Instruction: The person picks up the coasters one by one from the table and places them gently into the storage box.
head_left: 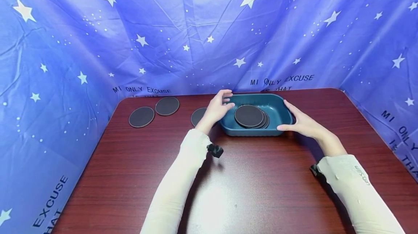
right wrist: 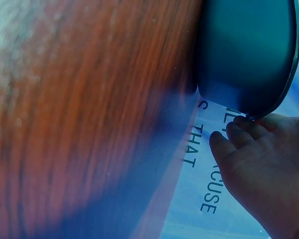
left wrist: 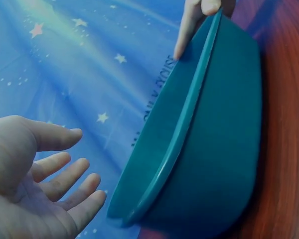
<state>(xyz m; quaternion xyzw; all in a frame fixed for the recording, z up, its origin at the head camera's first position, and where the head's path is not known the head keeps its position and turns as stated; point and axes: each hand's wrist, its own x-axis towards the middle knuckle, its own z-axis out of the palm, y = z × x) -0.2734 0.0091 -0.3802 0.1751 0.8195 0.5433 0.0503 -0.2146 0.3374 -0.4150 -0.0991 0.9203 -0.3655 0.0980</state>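
Note:
A teal oblong basin (head_left: 240, 132) stands near the table's back edge. Inside it lies a stack of dark round coasters, the top coaster (head_left: 249, 115) offset over those beneath. My left hand (head_left: 219, 107) hovers at the basin's left end, fingers spread and loosely bent, palm empty; the left wrist view shows a gap between this hand (left wrist: 55, 177) and the rim. At the opposite end, my right hand (head_left: 303, 122) grips the basin, thumb at the front rim and fingers around the far corner. From the right wrist view, its fingertips meet the basin's outer wall (right wrist: 246, 50).
Two more dark coasters lie at the back left, one coaster (head_left: 142, 117) nearer and another coaster (head_left: 167, 106) behind it. A third coaster (head_left: 197, 116) is partly hidden by my left wrist. A blue star-printed curtain (head_left: 196, 27) rises behind the brown table (head_left: 147, 176).

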